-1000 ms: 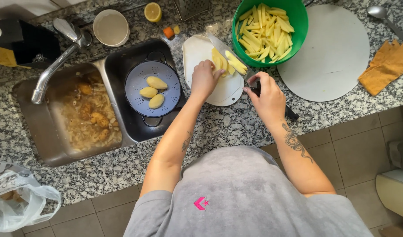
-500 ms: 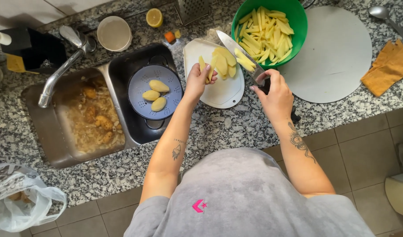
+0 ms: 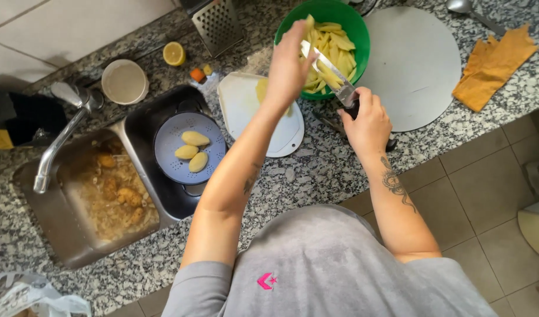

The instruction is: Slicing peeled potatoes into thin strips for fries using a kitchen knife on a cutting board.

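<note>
My left hand is raised over the green bowl of potato strips, pinching cut potato pieces at its rim. My right hand grips a knife by its dark handle, the blade pointing up-left across the bowl beside my left hand. A white cutting board lies on the granite counter below, with a potato slice left on it. A blue colander in the black sink basin holds three peeled potatoes.
A steel sink with peels and a tap sits at the left. A round white board, an orange cloth, a spoon, a grater, a lemon half and a white cup lie around the counter.
My left hand lifted cut potato pieces off the white board and carried them up to the green bowl. The knife followed, now held over the bowl.
</note>
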